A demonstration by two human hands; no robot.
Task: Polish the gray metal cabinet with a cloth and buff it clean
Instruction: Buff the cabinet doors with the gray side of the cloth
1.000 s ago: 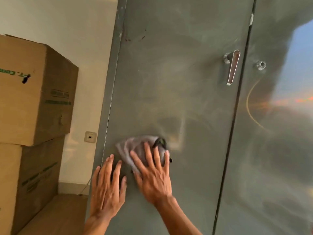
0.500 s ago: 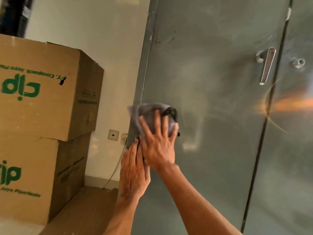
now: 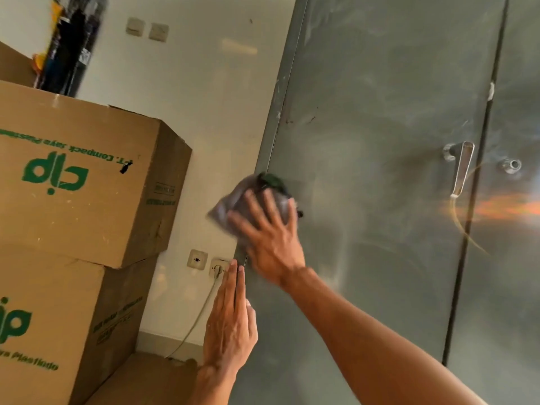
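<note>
Right hand (image 3: 270, 238), fingers spread flat, presses gray cloth (image 3: 233, 206) against cabinet (image 3: 380, 229) left edge; left hand (image 3: 230, 325) flat, open, empty, resting below.

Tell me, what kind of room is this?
Probably a storeroom or back room. Big cardboard boxes are stacked by the wall, a gray metal cabinet with a lever handle stands beside them, and the plain wall has sockets.

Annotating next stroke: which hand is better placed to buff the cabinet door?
Right. The right hand presses the cloth flat against the cabinet near its left edge; the left hand lies open at that edge, holding no cloth.
</note>
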